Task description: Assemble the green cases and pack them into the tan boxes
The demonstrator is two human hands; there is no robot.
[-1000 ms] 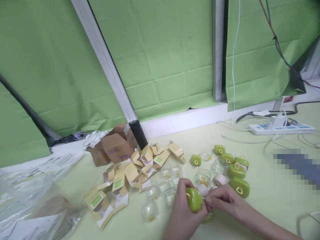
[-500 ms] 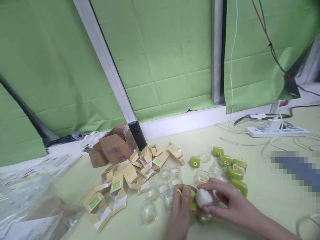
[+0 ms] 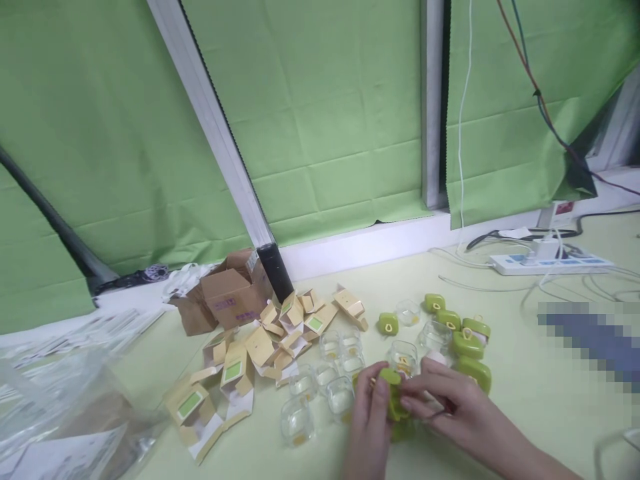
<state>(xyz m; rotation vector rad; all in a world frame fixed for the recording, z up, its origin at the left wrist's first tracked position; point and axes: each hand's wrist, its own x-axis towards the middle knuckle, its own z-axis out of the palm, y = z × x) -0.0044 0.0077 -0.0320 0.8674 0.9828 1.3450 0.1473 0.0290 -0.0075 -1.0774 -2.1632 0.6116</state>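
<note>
My left hand [image 3: 373,407] is closed around a small green case [image 3: 394,393] with a yellow loop, held low at the front of the table. The fingertips of my right hand [image 3: 447,400] pinch together at the case's right side. A thin dark tool [image 3: 443,412] shows under its fingers; its kind I cannot make out. Beneath the hands another green case [image 3: 403,430] is partly hidden. Just beyond them stands a clear plastic case [image 3: 403,358] with a yellow piece inside. A whitish round thing [image 3: 436,357] lies partly hidden behind my right hand.
Several green cases [image 3: 467,343] lie to the right. Clear cases [image 3: 297,421] stand left of my hands. Opened cardboard packets [image 3: 235,367] are heaped further left, before a brown box [image 3: 233,297]. Plastic bags [image 3: 80,400] and a power strip [image 3: 550,265] flank the table.
The white rounded piece that was in my right fingers no longer shows there. My right fingertips have come against the green case, which has shifted slightly right with my left hand.
</note>
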